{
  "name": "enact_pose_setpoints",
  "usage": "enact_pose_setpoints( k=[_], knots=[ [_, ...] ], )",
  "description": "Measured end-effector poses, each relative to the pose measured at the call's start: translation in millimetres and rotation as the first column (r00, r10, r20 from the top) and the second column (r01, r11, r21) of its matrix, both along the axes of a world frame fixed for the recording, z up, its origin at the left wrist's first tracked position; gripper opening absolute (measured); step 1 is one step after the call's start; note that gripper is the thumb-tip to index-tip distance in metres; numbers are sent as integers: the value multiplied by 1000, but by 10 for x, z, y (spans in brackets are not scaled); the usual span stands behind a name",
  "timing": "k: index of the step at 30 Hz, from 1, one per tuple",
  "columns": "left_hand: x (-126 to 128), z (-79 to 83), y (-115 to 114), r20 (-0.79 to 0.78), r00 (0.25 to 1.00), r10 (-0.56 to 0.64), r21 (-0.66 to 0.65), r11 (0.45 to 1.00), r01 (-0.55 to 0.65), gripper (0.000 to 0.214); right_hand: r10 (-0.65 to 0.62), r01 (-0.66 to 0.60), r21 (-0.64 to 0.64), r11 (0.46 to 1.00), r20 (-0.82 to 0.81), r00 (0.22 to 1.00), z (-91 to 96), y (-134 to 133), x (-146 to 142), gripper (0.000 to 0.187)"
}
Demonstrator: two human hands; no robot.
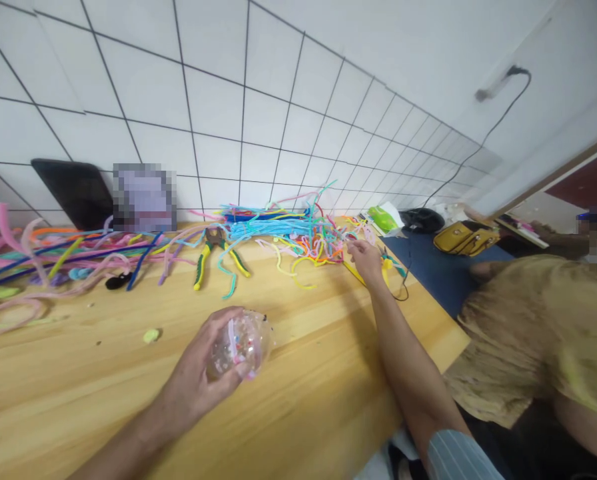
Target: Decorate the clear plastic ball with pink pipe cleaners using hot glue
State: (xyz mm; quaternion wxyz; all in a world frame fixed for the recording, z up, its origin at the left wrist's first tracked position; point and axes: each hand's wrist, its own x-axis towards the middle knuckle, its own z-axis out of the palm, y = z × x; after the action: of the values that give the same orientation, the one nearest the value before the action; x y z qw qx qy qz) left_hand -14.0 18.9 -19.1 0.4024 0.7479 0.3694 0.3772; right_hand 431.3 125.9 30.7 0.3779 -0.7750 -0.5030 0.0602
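My left hand [206, 363] is wrapped around a clear round container [256, 340], with small coloured bits and a pale pink strip showing through its wall. It is held above the wooden table [298, 413]. Farther off to the right, my right hand [366, 260] is at the near right edge of a tangled heap of pipe cleaners [323, 243]. Its fingers are drawn together; what they pinch, if anything, is too small to make out. Yellow-and-green pliers [213, 257] lie with their handles spread, left of a bundle of light blue pipe cleaners [273, 229].
Many coloured pipe cleaners [93, 257] cover the table's back left. A dark phone-like slab [73, 190] leans on the tiled wall. A small yellow disc [151, 335] lies nearer. At right are a yellow pouch [466, 238], a black cable [478, 150] and another person in brown clothing [528, 327].
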Motion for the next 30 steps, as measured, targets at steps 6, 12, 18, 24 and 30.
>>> enact_pose_setpoints(
  k=[6, 12, 18, 24, 30],
  knots=[
    [-45, -77, 4, -40, 998, 57, 71, 996, -54, 60, 36, -36, 5, 999, -1, 999, -260, -141, -89, 27],
    [-99, -48, -33, -129, 987, 93, 56, 995, -86, 59, 189, -181, -92, 979, 84, 978, -322, -137, -336, 17],
    [-124, -117, -5, -134, 989, 67, 77, 995, -57, 62, 275, -248, -157, 956, 183, 944, -237, -240, -635, 22],
    [-142, -186, 26, -105, 991, 82, 61, 995, -76, 63, 170, -123, -179, 976, 272, 947, 649, -25, 153, 28],
    [-91, -305, -40, 8, 995, 96, -6, 995, -96, 66, 135, -12, -388, 922, 291, 947, 1074, 571, 1305, 36]
  ],
)
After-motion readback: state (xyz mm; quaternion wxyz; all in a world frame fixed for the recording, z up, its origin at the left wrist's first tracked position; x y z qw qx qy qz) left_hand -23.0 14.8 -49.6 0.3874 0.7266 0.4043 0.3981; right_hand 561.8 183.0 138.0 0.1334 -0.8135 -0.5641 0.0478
